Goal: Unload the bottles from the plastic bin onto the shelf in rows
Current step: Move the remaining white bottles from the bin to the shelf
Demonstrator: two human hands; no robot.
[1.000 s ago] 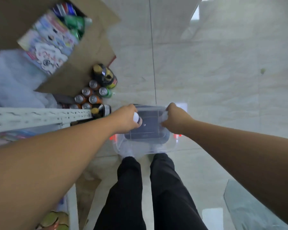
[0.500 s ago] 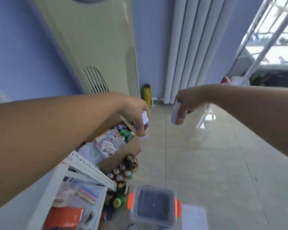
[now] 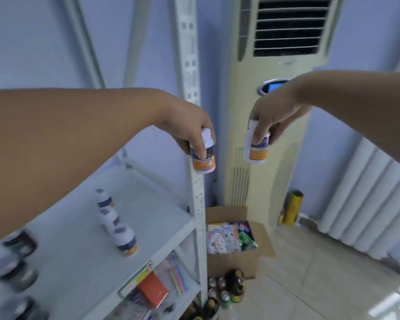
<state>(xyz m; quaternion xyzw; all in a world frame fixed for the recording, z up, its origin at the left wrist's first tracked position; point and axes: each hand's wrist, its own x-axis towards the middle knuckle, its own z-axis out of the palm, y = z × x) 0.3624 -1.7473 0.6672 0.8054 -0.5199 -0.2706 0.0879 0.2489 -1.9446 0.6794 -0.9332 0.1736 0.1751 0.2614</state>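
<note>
Orange-banded bottle labels [image 3: 203,163], text unreadable.

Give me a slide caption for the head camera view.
Each hand, left and right, carries a small white bottle (left, right) toward the shelf, where a row of three stands.

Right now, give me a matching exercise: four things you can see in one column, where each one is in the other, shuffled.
Things:
1. left hand
2. row of three bottles
3. cardboard box
4. yellow roll

Places:
A. on the floor beside the shelf post
B. standing on the white shelf
C. holding a bottle above the shelf
D. upright beside the air conditioner

Pairs: 1-C, 2-B, 3-A, 4-D
</note>
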